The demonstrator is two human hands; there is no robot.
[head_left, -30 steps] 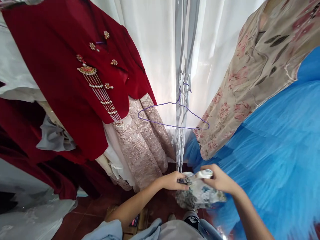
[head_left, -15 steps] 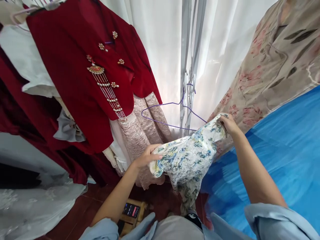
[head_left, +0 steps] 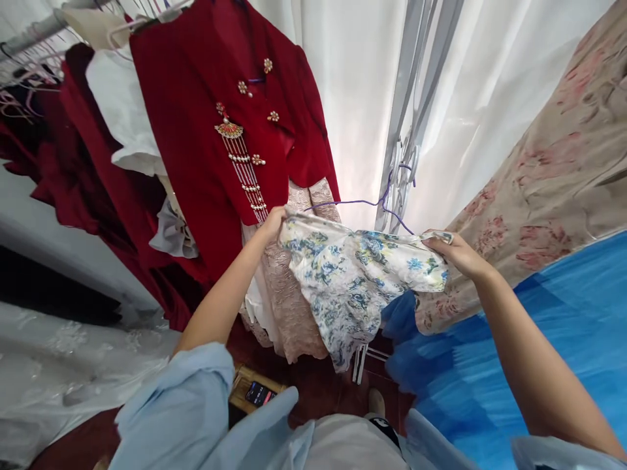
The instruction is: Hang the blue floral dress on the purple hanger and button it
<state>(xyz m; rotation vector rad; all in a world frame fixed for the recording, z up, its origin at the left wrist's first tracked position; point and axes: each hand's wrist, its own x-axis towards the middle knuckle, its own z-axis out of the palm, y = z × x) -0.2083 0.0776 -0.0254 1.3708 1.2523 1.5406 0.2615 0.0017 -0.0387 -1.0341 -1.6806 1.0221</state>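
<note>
A white top with a blue and yellow floral print (head_left: 350, 281) is stretched between my two hands, its lower part hanging loose. My left hand (head_left: 275, 220) pinches its upper left corner, in front of a pale pink textured skirt (head_left: 289, 300). At the other end, my right hand (head_left: 453, 251) grips the upper right edge with thumb and fingers. Just behind the top, a purple wire hanger (head_left: 343, 202) hangs by its hook from a white fitting on a grey metal stand (head_left: 416, 85); the top hides the hanger's lower part.
To the left, a dark red jacket (head_left: 196, 111) with a beaded brooch hangs on a crowded clothes rail (head_left: 34, 36). A beige floral dress (head_left: 553, 163) and blue tulle (head_left: 529, 326) fill the right side. Below, a phone (head_left: 259, 393) lies on a small wooden stool (head_left: 240, 390).
Both hands keep hold of the floral top. My left hand has risen, levelling and spreading the top before the hanger. The camera view has shifted left.
</note>
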